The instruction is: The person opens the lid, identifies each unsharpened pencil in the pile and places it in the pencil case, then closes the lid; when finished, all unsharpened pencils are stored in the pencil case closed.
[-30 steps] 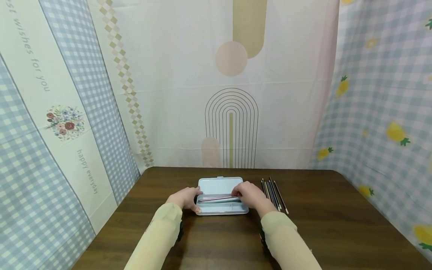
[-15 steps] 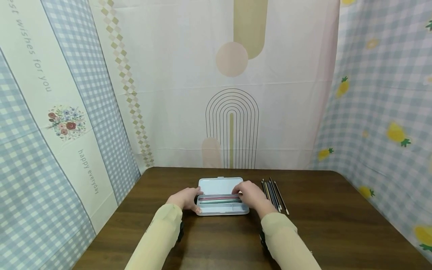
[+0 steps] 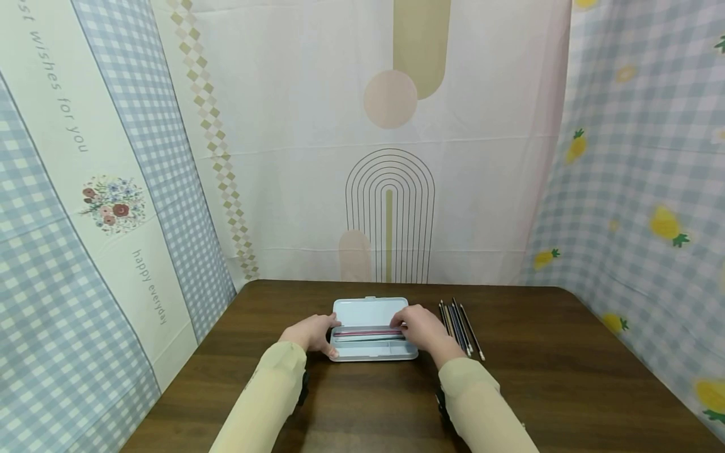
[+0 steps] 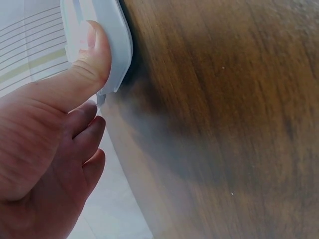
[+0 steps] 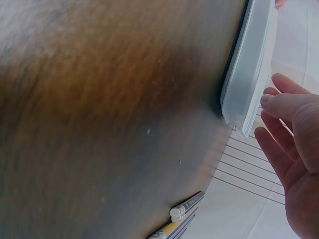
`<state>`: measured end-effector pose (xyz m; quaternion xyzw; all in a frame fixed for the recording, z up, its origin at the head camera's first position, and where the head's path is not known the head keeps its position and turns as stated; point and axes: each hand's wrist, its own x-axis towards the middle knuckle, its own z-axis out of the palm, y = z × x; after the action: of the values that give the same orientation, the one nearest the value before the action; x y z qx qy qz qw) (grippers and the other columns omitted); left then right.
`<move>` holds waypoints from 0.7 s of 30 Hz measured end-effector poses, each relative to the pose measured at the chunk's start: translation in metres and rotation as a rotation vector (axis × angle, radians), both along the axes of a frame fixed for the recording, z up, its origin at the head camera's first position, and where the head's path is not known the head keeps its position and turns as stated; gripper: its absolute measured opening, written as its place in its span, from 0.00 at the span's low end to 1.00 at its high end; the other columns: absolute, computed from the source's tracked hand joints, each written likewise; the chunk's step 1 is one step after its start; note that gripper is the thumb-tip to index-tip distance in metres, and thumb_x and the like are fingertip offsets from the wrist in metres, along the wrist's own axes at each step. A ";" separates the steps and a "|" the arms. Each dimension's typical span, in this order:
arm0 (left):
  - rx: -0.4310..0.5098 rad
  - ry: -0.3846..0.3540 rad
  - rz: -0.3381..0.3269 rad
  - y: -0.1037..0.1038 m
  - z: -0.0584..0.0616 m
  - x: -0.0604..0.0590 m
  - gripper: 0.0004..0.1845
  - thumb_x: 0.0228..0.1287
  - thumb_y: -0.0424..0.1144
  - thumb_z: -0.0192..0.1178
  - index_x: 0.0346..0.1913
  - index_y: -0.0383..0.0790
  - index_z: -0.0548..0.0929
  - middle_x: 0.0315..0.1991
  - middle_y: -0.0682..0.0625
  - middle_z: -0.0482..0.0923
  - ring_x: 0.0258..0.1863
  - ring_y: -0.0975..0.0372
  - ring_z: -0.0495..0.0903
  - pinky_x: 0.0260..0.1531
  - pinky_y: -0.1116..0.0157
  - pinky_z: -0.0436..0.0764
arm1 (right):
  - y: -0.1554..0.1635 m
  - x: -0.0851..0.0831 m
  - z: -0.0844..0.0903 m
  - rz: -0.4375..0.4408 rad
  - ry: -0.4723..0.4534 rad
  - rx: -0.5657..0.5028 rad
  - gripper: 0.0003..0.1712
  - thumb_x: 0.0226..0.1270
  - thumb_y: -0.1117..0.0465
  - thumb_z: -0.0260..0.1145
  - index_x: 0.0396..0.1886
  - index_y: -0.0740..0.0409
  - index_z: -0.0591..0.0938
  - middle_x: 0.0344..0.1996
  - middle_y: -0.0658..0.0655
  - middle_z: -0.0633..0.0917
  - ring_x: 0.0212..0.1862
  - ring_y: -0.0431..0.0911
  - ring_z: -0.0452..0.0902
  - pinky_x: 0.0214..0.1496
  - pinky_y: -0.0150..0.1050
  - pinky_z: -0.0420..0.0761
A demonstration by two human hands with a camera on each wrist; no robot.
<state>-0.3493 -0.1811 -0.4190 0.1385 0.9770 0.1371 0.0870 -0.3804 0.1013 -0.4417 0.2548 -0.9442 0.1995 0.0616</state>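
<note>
- Dark brown wood-grain table point(image 3: 538, 377), smooth and rectangular, carries everything; printed cloth backdrops point(image 3: 391, 157) in checks, arches and pineapples hang on three sides of it.
- Pale blue-grey plastic pencil case point(image 3: 370, 330), a shallow rectangle with rounded corners, lies open at the middle of the table, its lid laid flat on the far side and the tray on the near side.
- In the tray a red pencil point(image 3: 368, 331) lies lengthwise, with a pale one close beside it; what else the tray holds is too small to tell.
- Loose row of dark, slim pencils point(image 3: 460, 327) lies on the bare wood just to the right of the case, apart from it, pointing away from the person.
- Left hand point(image 3: 310, 332) grips the left end of the case: in the left wrist view the thumb point(image 4: 92, 59) presses on the rounded plastic rim and the fingers curl beneath.
- Right hand point(image 3: 421, 328) rests at the right end of the case over the pencil tips; in the right wrist view its fingers point(image 5: 286, 107) lie relaxed, nearly straight, just at the case's edge point(image 5: 249, 69), clasping nothing.
</note>
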 end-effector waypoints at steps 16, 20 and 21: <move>0.014 0.003 -0.011 -0.001 -0.004 -0.002 0.42 0.54 0.42 0.84 0.73 0.40 0.80 0.80 0.39 0.67 0.76 0.44 0.70 0.74 0.47 0.69 | 0.001 0.002 0.000 -0.021 -0.038 -0.016 0.14 0.72 0.73 0.70 0.41 0.50 0.94 0.43 0.49 0.91 0.52 0.49 0.85 0.62 0.53 0.84; 0.016 0.000 -0.012 -0.002 -0.004 -0.002 0.42 0.54 0.43 0.84 0.73 0.40 0.80 0.80 0.40 0.67 0.76 0.44 0.69 0.74 0.46 0.69 | 0.004 0.003 0.001 -0.017 -0.082 -0.100 0.13 0.73 0.73 0.70 0.43 0.52 0.94 0.43 0.50 0.91 0.51 0.48 0.85 0.62 0.53 0.84; 0.019 -0.002 -0.012 -0.002 -0.004 -0.002 0.42 0.54 0.43 0.84 0.73 0.39 0.80 0.80 0.40 0.67 0.76 0.44 0.69 0.74 0.46 0.69 | 0.005 0.003 0.001 -0.020 -0.099 -0.132 0.13 0.73 0.72 0.70 0.44 0.52 0.94 0.43 0.50 0.91 0.50 0.48 0.84 0.62 0.53 0.84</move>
<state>-0.3516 -0.1826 -0.4230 0.1452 0.9747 0.1461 0.0873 -0.3773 0.1066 -0.4406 0.2307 -0.9333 0.2731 0.0334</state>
